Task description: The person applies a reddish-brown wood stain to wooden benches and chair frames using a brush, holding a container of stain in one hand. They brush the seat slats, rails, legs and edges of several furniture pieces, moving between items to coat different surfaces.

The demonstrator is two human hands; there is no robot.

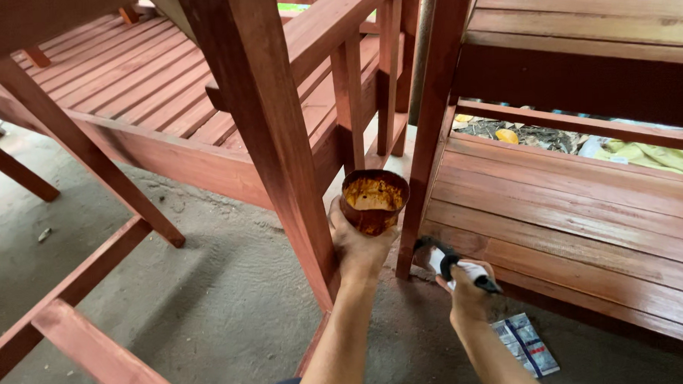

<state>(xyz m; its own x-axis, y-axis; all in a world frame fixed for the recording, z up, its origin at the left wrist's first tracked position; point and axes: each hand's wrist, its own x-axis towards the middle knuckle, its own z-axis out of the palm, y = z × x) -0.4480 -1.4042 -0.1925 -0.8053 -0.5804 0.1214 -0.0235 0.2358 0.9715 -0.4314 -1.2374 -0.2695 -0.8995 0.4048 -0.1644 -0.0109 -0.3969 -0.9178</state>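
My left hand (356,247) grips a small brown-stained cup (373,200) of orange-brown wood stain from below, holding it upright between two red-brown chair legs. My right hand (463,289) holds a paintbrush (451,263) with a black-and-white handle. Its dark bristles touch the foot of the right-hand wooden leg (425,159), low down near the floor. The thick front leg (269,126) of the left chair stands just left of the cup.
Red-brown stained wooden chairs with slatted seats (148,77) and a slatted panel (584,214) surround me. They stand on a grey concrete floor (209,295). A small flat printed packet (525,344) lies on the floor by my right wrist. Rubbish and yellow cloth (650,157) lie behind the right chair.
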